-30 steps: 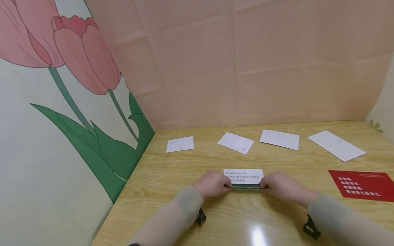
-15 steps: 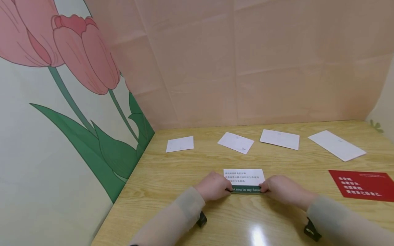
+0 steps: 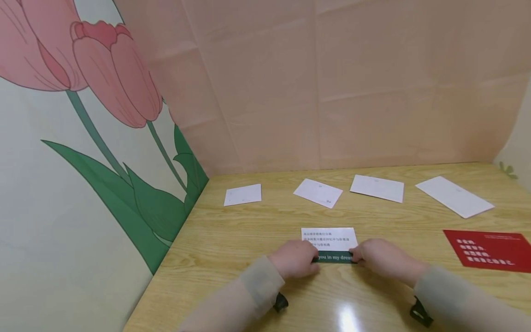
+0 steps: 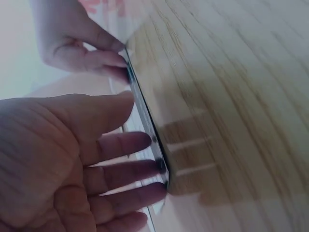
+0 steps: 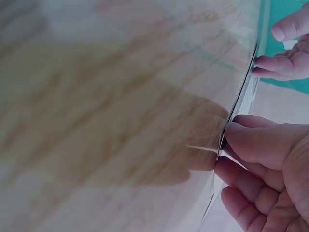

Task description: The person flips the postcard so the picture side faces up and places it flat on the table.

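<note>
A white card (image 3: 329, 236) printed with rows of dark characters lies on the wooden table, with a dark green lettered band along its near edge. At the left end of this band is my left hand (image 3: 293, 259). In the left wrist view its fingers are extended and touch the card, while the thumb stands apart from them. My right hand (image 3: 383, 257) pinches the band's right corner; the right wrist view has its thumb (image 5: 256, 142) against the card's thin edge. The hands cover both ends of the band, hiding some of the lettering.
Across the back of the table (image 3: 232, 230) lie several white cards, including one at the far left (image 3: 243, 194) and one at the far right (image 3: 455, 196). A red card (image 3: 489, 250) with white characters lies to the right. A pink cloth (image 3: 332, 92) hangs behind.
The green band, foreshortened earlier, has come down toward me and shows more fully. My left hand has shifted right and its fingers have loosened. The right hand has barely moved.
</note>
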### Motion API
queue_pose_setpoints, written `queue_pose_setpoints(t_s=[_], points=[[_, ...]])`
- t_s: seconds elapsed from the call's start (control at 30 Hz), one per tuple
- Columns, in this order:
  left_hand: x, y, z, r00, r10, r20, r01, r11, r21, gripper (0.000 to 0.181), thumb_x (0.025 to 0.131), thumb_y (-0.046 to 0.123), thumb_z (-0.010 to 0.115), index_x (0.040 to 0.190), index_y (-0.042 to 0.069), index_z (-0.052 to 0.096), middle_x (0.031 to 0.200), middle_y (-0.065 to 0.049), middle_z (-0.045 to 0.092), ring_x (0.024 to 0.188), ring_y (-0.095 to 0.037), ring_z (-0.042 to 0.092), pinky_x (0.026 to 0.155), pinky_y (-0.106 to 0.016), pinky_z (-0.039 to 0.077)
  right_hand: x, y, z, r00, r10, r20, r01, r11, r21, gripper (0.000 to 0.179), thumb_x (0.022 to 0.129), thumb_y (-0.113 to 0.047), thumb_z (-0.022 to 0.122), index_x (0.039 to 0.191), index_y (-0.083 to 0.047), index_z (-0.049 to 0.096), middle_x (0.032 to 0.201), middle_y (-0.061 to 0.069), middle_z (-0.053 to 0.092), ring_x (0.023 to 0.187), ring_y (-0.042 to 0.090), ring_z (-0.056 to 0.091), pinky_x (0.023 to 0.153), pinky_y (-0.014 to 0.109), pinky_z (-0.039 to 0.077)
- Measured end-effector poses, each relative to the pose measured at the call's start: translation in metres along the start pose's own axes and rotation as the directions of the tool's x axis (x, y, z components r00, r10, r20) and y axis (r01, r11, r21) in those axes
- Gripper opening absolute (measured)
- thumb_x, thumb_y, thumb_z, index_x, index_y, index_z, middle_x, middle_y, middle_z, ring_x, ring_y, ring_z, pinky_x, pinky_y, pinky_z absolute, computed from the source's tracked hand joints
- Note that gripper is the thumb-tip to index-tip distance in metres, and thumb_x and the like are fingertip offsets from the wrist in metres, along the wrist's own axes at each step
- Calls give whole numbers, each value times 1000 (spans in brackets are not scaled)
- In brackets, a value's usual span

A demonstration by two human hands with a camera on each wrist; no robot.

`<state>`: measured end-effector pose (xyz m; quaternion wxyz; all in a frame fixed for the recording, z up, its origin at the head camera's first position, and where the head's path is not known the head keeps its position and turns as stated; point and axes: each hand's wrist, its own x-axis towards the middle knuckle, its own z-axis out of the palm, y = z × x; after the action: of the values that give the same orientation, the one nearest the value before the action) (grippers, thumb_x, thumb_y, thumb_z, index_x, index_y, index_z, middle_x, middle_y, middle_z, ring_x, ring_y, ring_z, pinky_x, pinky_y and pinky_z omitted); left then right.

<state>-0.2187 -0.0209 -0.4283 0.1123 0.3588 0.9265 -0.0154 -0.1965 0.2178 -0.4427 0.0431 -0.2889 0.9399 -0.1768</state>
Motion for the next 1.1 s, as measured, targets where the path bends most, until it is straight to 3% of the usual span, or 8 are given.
queue_pose_setpoints(t_s=[0.1, 0.23, 0.33, 0.43, 0.7, 0.9, 1.1], points=[[0, 6, -1, 1000, -13, -3, 14, 1000, 17, 23, 91, 40, 64, 83, 19, 67, 80, 9, 59, 67, -8, 51, 65, -23, 42, -1, 0, 0, 1000, -13, -5, 13, 1000, 10, 15, 82, -4, 72, 89, -15, 77, 94, 2, 73, 76, 6, 60, 72, 37, 53], [2, 15, 2, 1000, 4, -13, -4, 1000, 14, 33, 91, 46, 62, 110, 20, 68, 107, 9, 61, 91, -6, 56, 84, -22, 45, -3, -2, 0, 1000, -15, -3, 15, 1000, 6, 16, 82, -2, 70, 88, -15, 76, 92, 2, 73, 76, 7, 61, 70, 37, 53], [4, 23, 5, 1000, 14, 14, -14, 999, -31, 52, 91, 52, 58, 135, 24, 55, 134, 7, 52, 118, -9, 50, 99, -26, 40, -3, -3, 0, 1000, -12, 3, 12, 1000, -8, 16, 82, 0, 70, 88, -14, 76, 90, 2, 72, 76, 9, 63, 69, 37, 53], [7, 29, 6, 998, 9, 55, -5, 998, -69, 62, 92, 57, 54, 146, 31, 40, 148, 6, 39, 132, -13, 38, 104, -30, 37, -3, -3, -1, 1000, -8, 9, 9, 1000, -18, 16, 82, 1, 70, 91, -11, 76, 90, 3, 72, 78, 13, 64, 71, 39, 54], [8, 37, 8, 993, 12, 116, -10, 1000, -17, 64, 90, 63, 51, 147, 39, 35, 152, 6, 32, 134, -16, 34, 100, -33, 40, -1, -5, -2, 1000, -16, 22, 16, 1000, -15, 15, 83, -1, 70, 94, -10, 75, 100, 10, 72, 95, 30, 67, 82, 50, 52], [8, 37, 7, 994, 23, 107, -24, 1000, 6, 63, 90, 63, 51, 147, 41, 34, 151, 5, 33, 134, -18, 35, 100, -31, 41, -1, -7, -2, 1000, -16, 15, 16, 1000, -24, 13, 83, -2, 71, 92, -10, 75, 99, 8, 71, 94, 29, 67, 82, 49, 52], [8, 38, 8, 994, 21, 106, -22, 1000, 9, 63, 90, 63, 51, 146, 44, 33, 152, 5, 32, 134, -19, 35, 100, -33, 41, 1, -4, -1, 1000, -7, 23, 7, 1000, -21, 13, 80, -5, 73, 90, -14, 74, 95, -2, 66, 86, 19, 64, 79, 45, 53]])
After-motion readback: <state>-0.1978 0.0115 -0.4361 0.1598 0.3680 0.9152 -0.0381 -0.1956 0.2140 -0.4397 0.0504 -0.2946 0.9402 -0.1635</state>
